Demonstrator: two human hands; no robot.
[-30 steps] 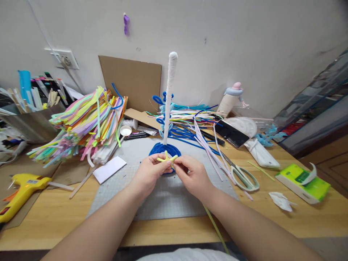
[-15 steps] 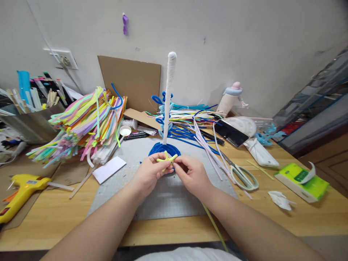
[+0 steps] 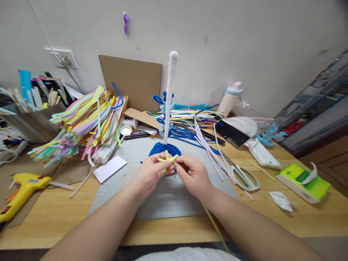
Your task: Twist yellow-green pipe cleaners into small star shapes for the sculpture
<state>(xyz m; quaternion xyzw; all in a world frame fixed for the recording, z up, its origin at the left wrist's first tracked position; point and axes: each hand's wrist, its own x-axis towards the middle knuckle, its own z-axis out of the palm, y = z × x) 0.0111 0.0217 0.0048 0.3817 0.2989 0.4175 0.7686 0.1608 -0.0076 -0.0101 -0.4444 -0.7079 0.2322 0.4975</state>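
Observation:
A small yellow star-shaped piece [image 3: 168,158] of fuzzy stem is pinched between my two hands over a grey cutting mat [image 3: 179,203]. My left hand [image 3: 150,168] grips it from the left with thumb and fingers. On its right side, my right hand [image 3: 191,172] has its fingertips closed on the same piece. Just behind them, a blue coiled base [image 3: 174,148] lies on the mat, partly hidden by my hands. From it rises an upright white wrapped stick [image 3: 169,94]. A yellow-green stem [image 3: 216,226] hangs below my right forearm past the table's front edge.
On the left are a yellow glue gun [image 3: 25,185], a white card [image 3: 110,169] and a bundle of coloured stems [image 3: 84,123]. At the right lie scissors [image 3: 244,175], a phone [image 3: 232,133], a green tissue pack [image 3: 303,181] and a crumpled tissue [image 3: 282,200]. Cardboard [image 3: 133,81] leans on the wall.
The whole view has shifted very slightly. Both hands keep their hold on the yellow piece, with hardly any movement.

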